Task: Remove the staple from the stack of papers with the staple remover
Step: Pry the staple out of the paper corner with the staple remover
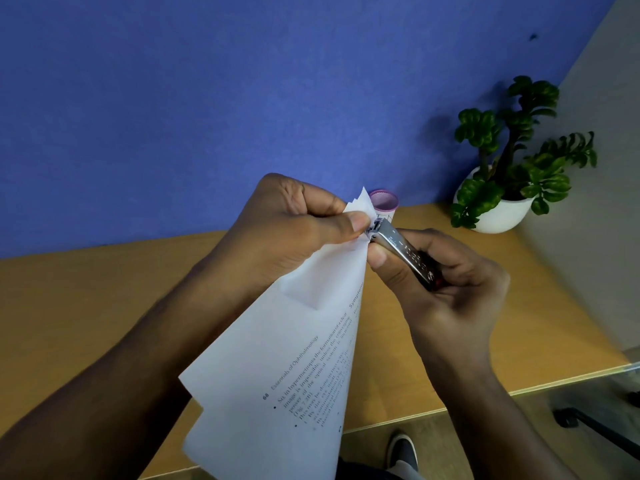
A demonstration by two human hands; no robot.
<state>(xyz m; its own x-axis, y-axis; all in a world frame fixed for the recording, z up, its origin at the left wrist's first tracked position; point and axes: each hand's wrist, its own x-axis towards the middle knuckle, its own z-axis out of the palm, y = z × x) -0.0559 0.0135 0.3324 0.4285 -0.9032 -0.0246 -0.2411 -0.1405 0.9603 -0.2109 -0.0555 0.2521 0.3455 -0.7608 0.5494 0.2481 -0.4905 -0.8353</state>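
Note:
A stack of white printed papers [291, 358] hangs in the air above the desk, held up by its top corner. My left hand [294, 226] pinches that corner between thumb and fingers. My right hand [443, 282] grips a shiny metal staple remover [405, 254], angled up to the left. Its jaws [374, 228] touch the paper corner right beside my left thumb. The staple itself is too small to make out.
A wooden desk [485, 341] runs below, its front edge at the lower right. A potted green plant in a white pot [502, 213] stands at the back right. A pink-rimmed cup [384, 202] sits behind the papers against the blue wall. A shoe [401, 448] shows on the floor.

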